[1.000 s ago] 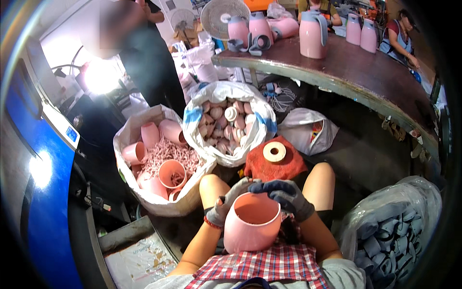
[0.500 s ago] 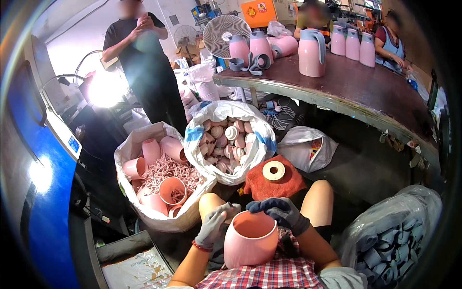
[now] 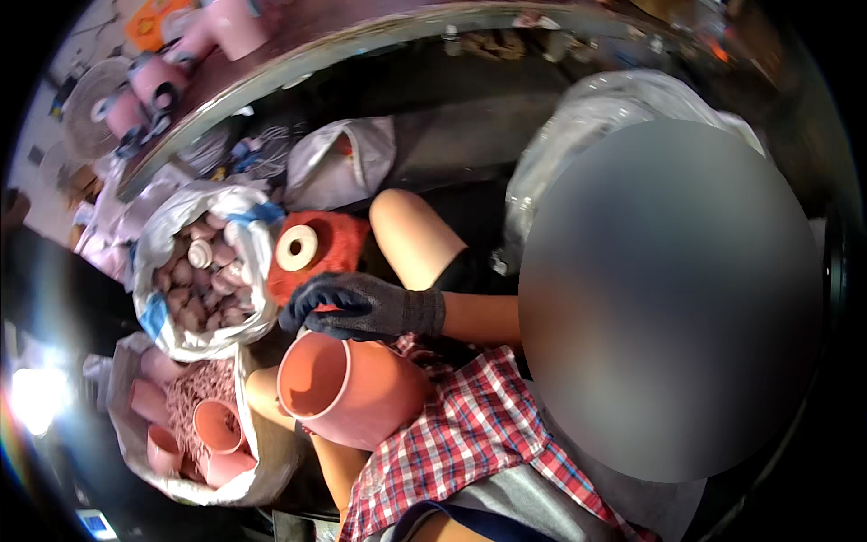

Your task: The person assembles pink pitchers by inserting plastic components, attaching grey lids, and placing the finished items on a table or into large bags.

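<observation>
A pink jug body [image 3: 388,397] without lid or handle lies across my checked lap, its round mouth facing away. Over its rim, my right hand [image 3: 361,307] in a dark grey and navy glove has its fingers curled toward the thumb. What they hold, if anything, cannot be made out. Behind the jug body my left hand is mostly hidden; only its forearm [image 3: 334,470] shows at the lower side. Just beyond the gloved fingers, a cream ring-shaped roll [image 3: 297,247] rests on a red cloth [image 3: 339,244].
A white sack [image 3: 257,303] of small pink and white parts stands left. Nearer is a sack [image 3: 257,479] with pink jug bodies and shavings. At right is a clear plastic bag [image 3: 578,108], partly behind a blurred oval. A table [image 3: 298,36] bears pink jugs; someone in dark clothing [image 3: 63,298] stands far left.
The view has swung to the right and tilted, so the sacks and table sit farther left. My right hand stays by the jug's rim; my left hand has dropped mostly out of sight behind the jug body.
</observation>
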`<state>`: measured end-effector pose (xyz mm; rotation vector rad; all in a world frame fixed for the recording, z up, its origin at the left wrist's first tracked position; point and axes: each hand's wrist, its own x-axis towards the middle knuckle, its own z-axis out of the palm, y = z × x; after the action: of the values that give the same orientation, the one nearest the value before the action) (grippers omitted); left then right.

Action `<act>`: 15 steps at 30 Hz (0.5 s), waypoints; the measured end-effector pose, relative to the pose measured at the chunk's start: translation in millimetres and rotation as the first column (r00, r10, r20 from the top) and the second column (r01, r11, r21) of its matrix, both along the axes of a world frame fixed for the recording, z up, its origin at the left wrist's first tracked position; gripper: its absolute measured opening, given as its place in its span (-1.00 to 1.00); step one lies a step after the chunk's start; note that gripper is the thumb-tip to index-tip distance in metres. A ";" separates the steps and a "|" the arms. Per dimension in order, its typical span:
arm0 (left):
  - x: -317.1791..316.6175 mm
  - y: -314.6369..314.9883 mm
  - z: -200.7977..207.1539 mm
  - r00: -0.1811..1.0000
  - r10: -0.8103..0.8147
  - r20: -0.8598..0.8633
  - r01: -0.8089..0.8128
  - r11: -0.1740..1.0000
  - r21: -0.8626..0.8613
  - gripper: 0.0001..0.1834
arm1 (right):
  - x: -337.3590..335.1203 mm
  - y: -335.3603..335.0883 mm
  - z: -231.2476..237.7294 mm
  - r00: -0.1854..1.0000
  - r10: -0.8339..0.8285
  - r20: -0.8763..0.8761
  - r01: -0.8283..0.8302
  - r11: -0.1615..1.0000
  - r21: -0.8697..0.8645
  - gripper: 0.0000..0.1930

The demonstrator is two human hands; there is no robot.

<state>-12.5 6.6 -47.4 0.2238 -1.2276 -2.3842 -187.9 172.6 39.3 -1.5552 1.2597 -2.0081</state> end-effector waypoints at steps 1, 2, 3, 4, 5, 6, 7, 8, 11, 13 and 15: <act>-2.1 0.2 1.2 1.000 0.005 -0.007 -0.005 1.000 -0.003 0.00 | -4.8 14.9 10.9 0.945 -0.227 -0.234 0.225 0.974 -0.033 -0.72; -7.4 1.0 1.7 1.000 -0.004 -0.018 0.004 1.000 -0.005 -0.01 | -10.9 34.2 9.9 0.898 -0.341 -0.279 0.348 0.937 -0.023 -0.69; -11.0 0.5 2.1 1.000 -0.015 -0.020 0.015 1.000 -0.009 -0.01 | -15.6 56.0 9.1 0.839 -0.438 -0.324 0.456 0.890 -0.021 -0.67; -19.6 -2.0 0.9 0.999 -0.029 -0.029 0.028 1.000 -0.006 -0.02 | -22.7 81.9 12.5 0.763 -0.522 -0.382 0.574 0.818 0.027 -0.64; -10.7 -6.0 3.6 1.000 0.001 -0.027 -0.002 1.000 -0.015 -0.03 | -26.3 102.2 15.4 0.706 -0.562 -0.432 0.645 0.762 0.062 -0.60; -12.1 -8.7 3.4 1.000 0.005 -0.029 -0.006 1.000 -0.015 -0.03 | -32.5 130.7 11.9 0.661 -0.549 -0.511 0.708 0.682 0.183 -0.57; -11.4 -10.6 1.8 0.999 0.009 -0.030 -0.010 1.000 -0.011 -0.04 | -40.2 159.2 7.4 0.623 -0.517 -0.587 0.758 0.583 0.291 -0.54; -22.6 -9.1 -1.7 0.999 -0.027 -0.030 0.026 1.000 -0.007 -0.05 | -43.1 198.2 3.0 0.518 -0.565 -0.642 0.843 0.464 0.272 -0.52; -22.3 -13.8 -0.8 1.000 -0.013 -0.017 0.013 1.000 0.001 -0.07 | -41.7 290.3 14.9 0.335 -0.490 -0.805 0.895 -0.103 0.435 -0.53; -17.3 -13.6 -1.3 1.000 0.005 -0.005 -0.005 1.000 -0.007 -0.08 | -54.5 353.1 2.7 0.191 -0.557 -0.808 0.808 -0.378 0.452 -0.50; -17.7 -11.6 -0.9 1.000 0.008 0.002 -0.008 1.000 -0.004 -0.09 | -52.3 378.9 17.0 0.166 -0.446 -0.880 0.689 -0.585 0.427 -0.48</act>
<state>-30.2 -5.0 -48.3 0.2298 -1.2304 -2.3754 -240.2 551.6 56.3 0.2169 3.2942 -0.2758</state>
